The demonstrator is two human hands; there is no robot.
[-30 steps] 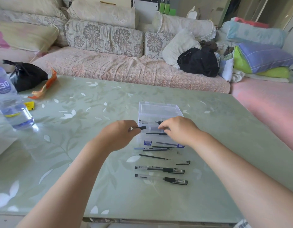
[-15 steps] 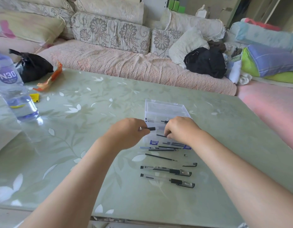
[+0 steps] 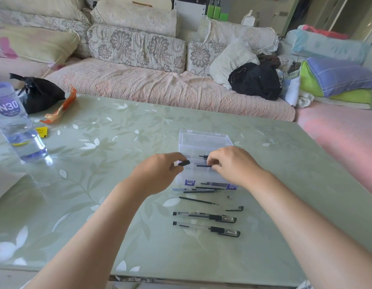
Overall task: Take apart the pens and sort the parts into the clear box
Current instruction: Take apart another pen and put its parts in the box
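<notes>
The clear box with blue latches lies open mid-table, several black pen parts inside. My left hand pinches a small black pen piece just left of the box. My right hand holds a thin black pen part over the box. Nearer me lie two whole pens, a loose refill, a black cap, a tiny tip and more refills by the box's front edge.
A water bottle stands at the table's left, with a black bag, an orange wrapper and a yellow scrap behind it. A sofa with cushions runs along the table's far side.
My hands have drawn slightly apart: the black piece in my left hand is now separate from the thin part in my right. The view also shifted a little.
</notes>
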